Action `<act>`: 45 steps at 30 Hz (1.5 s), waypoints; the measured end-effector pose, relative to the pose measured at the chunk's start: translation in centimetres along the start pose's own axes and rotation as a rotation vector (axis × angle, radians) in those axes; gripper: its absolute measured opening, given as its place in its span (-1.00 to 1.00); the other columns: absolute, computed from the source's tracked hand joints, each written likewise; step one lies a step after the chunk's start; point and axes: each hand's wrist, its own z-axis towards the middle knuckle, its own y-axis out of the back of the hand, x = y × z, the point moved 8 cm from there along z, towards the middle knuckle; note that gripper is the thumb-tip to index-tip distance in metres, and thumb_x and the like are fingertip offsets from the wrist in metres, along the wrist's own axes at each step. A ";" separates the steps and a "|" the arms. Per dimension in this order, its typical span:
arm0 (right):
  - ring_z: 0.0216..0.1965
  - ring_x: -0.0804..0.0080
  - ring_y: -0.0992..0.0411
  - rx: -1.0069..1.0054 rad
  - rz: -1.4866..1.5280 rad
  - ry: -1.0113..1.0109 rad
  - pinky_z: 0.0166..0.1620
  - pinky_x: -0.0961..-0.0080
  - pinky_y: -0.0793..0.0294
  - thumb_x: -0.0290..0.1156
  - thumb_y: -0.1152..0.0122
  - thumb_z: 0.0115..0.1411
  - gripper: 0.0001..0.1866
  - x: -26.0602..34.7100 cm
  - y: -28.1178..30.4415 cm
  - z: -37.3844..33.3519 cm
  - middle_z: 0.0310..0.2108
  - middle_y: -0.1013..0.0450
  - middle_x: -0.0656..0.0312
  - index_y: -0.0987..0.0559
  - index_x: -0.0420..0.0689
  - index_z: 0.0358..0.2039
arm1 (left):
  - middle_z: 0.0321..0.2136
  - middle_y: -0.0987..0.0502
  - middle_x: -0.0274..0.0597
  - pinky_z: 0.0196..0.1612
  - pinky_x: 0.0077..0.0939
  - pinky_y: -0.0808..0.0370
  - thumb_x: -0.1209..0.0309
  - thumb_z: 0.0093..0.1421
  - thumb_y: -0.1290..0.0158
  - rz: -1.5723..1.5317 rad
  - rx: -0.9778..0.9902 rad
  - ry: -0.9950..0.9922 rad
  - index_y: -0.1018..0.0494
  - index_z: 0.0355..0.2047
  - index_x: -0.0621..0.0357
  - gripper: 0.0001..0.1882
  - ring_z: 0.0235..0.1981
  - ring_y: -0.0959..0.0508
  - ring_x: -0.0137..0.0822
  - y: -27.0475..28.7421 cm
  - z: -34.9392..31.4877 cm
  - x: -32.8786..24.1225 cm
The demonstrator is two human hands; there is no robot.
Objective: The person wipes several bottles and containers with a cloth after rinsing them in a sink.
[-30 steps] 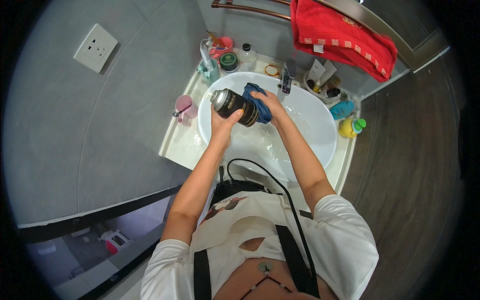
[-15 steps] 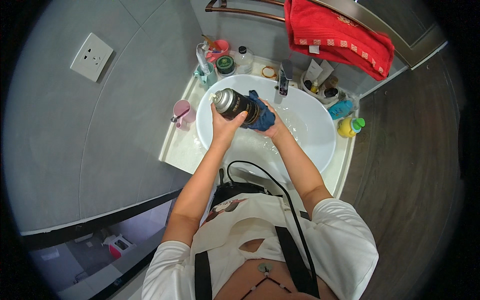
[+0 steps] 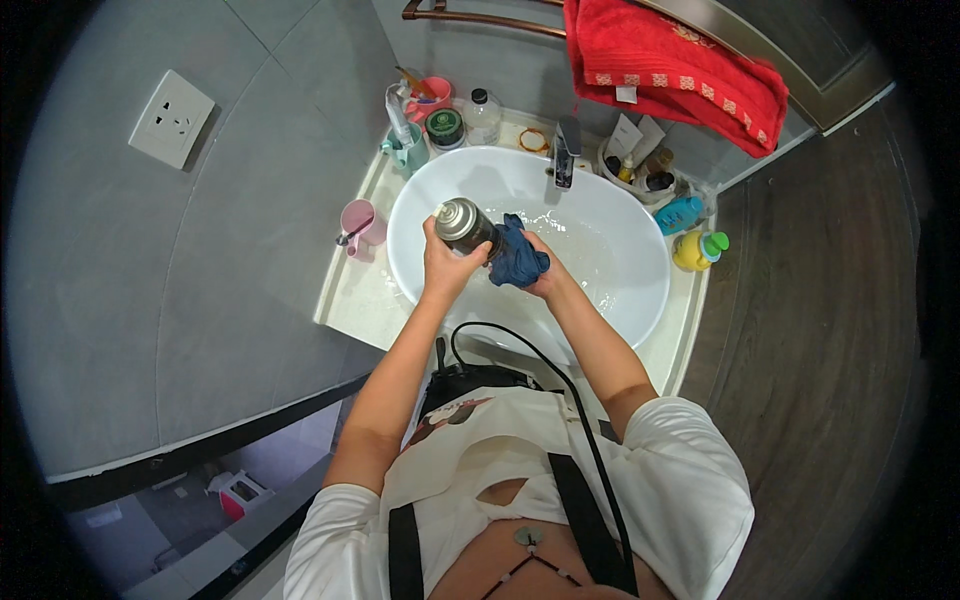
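Over the white oval basin I hold a black spray can with a silver top. My left hand is wrapped round the can near its top. A wet-looking dark blue cloth is bunched in my right hand at the can's lower end, covering its base. Some fingers of both hands are hidden behind the can and cloth. Water lies in the basin below, under a dark metal faucet.
Left of the basin stand a pink cup and a teal cup. Behind it are a green-lidded jar and a clear bottle. On the right are a blue bottle and a yellow bottle. A red towel hangs above.
The can has turned so its silver top faces up more and its printed side shows less. The cloth has slid down toward the can's base.
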 end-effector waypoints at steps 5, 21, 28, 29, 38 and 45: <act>-0.32 0.26 -0.46 -0.376 -0.435 0.069 -0.19 0.43 -0.46 -0.17 0.10 0.16 -0.60 1.7 7.7 -1.5 -0.28 -0.46 0.09 -0.41 -0.22 -0.15 | -0.22 -0.40 -0.05 -0.09 -0.42 -0.36 0.36 -0.25 -0.26 0.107 -0.048 0.047 -0.09 -0.08 0.21 -0.26 -0.17 -0.45 -0.23 0.2 -0.9 0.9; -0.05 0.14 -0.30 -0.574 -1.905 0.256 -0.05 0.32 -0.33 -0.46 -0.21 -0.18 -0.41 3.0 13.5 -2.9 -0.06 -0.33 0.18 -0.35 -0.02 -0.03 | -0.19 -0.37 -0.11 -0.03 -0.45 -0.29 0.41 -0.22 -0.22 0.013 -0.010 0.069 -0.09 -0.07 0.20 -0.29 -0.13 -0.40 -0.28 1.0 -0.9 0.7; -0.14 0.47 -0.34 -0.364 -0.978 0.604 -0.05 0.58 -0.30 -0.54 -0.05 -0.16 -0.46 6.6 0.6 -4.6 -0.16 -0.38 0.21 -0.38 -0.15 -0.05 | -0.18 -0.37 -0.08 -0.02 -0.45 -0.28 0.42 -0.22 -0.21 -0.070 0.055 0.028 -0.08 -0.04 0.22 -0.27 -0.10 -0.39 -0.27 0.8 -0.5 1.2; -0.11 0.45 -0.33 -0.320 -0.985 0.646 -0.03 0.58 -0.28 -0.55 -0.05 -0.16 -0.45 6.8 -2.4 -5.4 -0.14 -0.37 0.21 -0.37 -0.16 -0.04 | -0.18 -0.37 -0.08 -0.02 -0.46 -0.27 0.42 -0.22 -0.21 -0.074 0.062 0.022 -0.08 -0.04 0.22 -0.27 -0.10 -0.39 -0.27 0.8 -0.4 1.2; 0.02 0.12 -0.25 -0.194 -1.761 0.897 0.07 0.38 -0.23 -0.47 -0.07 -0.23 -0.37 5.8 -15.2 -8.2 0.02 -0.27 0.09 -0.34 -0.13 0.00 | -0.19 -0.36 -0.06 -0.04 -0.44 -0.30 0.48 -0.27 -0.17 0.018 0.069 -0.042 -0.11 -0.02 0.21 -0.25 -0.12 -0.40 -0.17 0.3 -0.6 -0.7; 0.04 0.20 -0.25 -0.015 -1.526 0.700 0.10 0.45 -0.18 -0.53 0.09 -0.14 -0.51 7.8 -12.9 -6.1 0.01 -0.28 0.08 -0.42 -0.22 -0.09 | -0.14 -0.33 -0.10 0.00 -0.44 -0.27 0.52 -0.25 -0.15 0.191 0.333 -0.077 -0.13 0.00 0.16 -0.27 -0.07 -0.36 -0.23 -0.8 -1.8 -3.5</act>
